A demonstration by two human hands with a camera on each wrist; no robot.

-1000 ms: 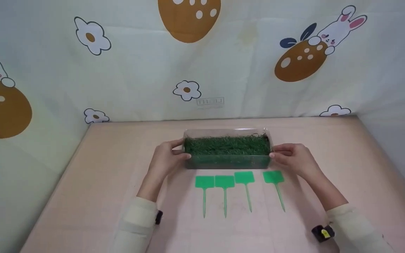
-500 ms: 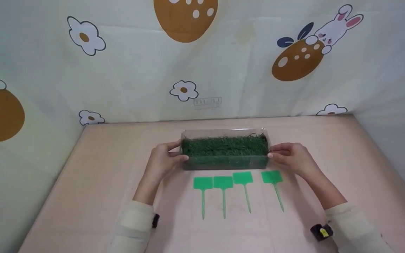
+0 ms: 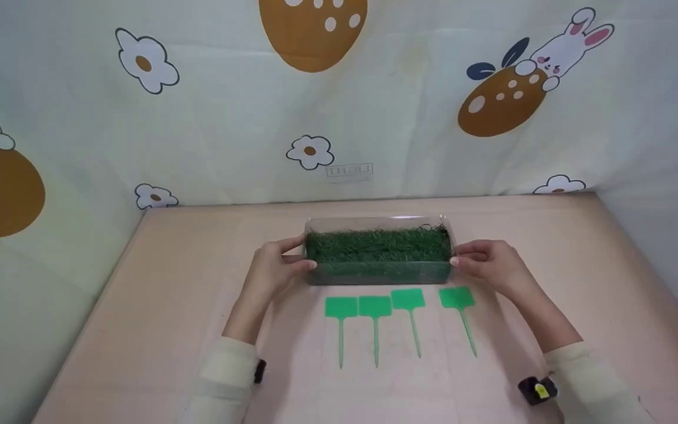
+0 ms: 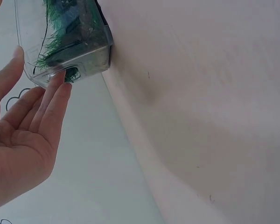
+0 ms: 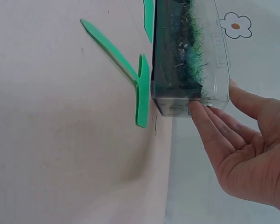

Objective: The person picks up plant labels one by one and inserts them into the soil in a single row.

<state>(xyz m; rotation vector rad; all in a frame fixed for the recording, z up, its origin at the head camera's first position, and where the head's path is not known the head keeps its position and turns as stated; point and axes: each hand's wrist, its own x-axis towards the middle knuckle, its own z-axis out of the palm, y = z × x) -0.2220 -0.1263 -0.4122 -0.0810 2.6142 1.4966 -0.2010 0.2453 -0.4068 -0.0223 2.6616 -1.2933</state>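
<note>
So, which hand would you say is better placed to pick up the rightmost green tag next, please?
Probably the right hand: it touches the end of the clear box nearest that green tag, while the left hand is at the opposite end.

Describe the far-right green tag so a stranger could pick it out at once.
On the table, find the clear box of grass. Four green tags lie in front, stems toward the viewer. Take the rightmost tag: a visible gap parts it from the other three.

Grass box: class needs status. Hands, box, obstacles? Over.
Left hand, right hand touching opposite ends. Clear box upright, grass inside. Four green markers lie in front.
</note>
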